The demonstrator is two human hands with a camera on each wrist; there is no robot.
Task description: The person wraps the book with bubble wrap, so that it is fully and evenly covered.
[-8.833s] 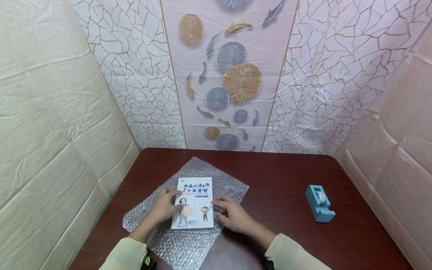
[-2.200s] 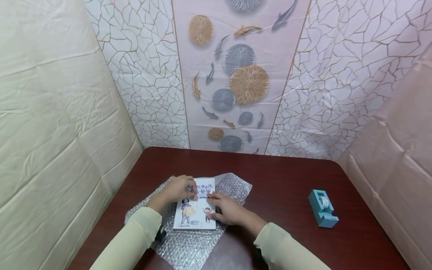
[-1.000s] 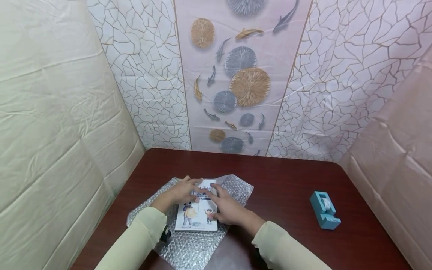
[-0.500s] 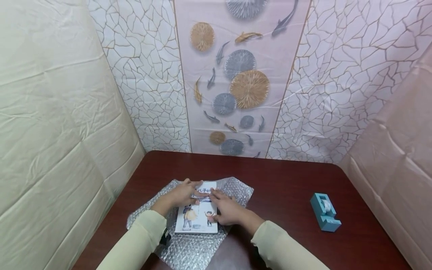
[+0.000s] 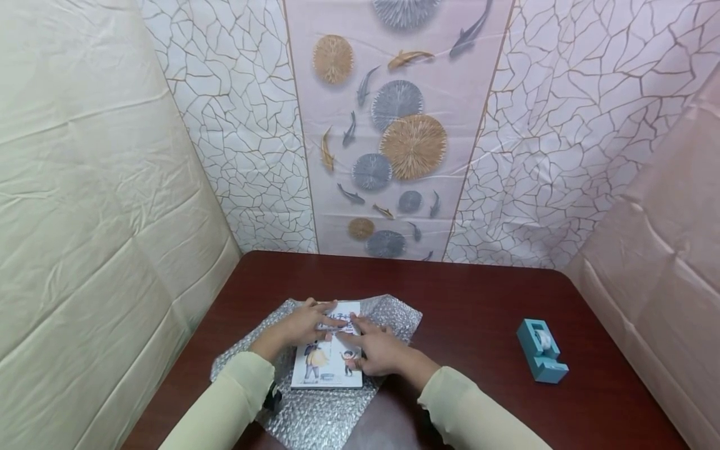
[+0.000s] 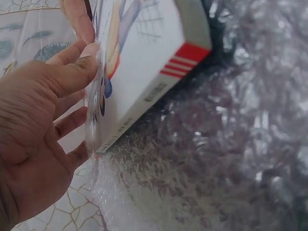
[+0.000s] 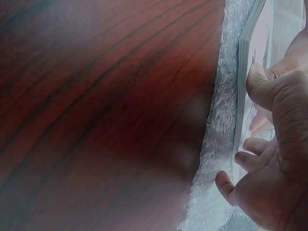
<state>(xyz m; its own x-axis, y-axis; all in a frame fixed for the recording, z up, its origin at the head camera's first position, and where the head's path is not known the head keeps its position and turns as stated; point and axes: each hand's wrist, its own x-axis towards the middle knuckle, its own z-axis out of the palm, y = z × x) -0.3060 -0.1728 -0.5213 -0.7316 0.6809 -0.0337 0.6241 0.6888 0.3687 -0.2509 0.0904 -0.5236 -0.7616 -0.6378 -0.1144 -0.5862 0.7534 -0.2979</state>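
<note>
A white picture book (image 5: 332, 369) with dark blue lettering and cartoon figures lies face up on a sheet of bubble wrap (image 5: 315, 415). The sheet's far part is folded toward the book, and a clear layer of it shows over the cover in the left wrist view. My left hand (image 5: 304, 324) rests on the upper left of the cover, fingers spread, pressing the clear layer. From the right, my right hand (image 5: 378, 350) touches the cover with extended fingers, its thumb near the right edge. The fingertips of both hands almost meet. The hands hide part of the title.
A blue tape dispenser (image 5: 542, 351) with a roll of tape stands at the right of the dark red table (image 5: 461, 312). Pale padded fabric (image 5: 112, 219) borders the left and right sides. A patterned cloth (image 5: 413, 147) hangs behind.
Earlier the bubble wrap's far corner lay flat behind the book; it is now folded toward the book. Both hands have moved from the book's sides onto its cover. In the last half second little differs.
</note>
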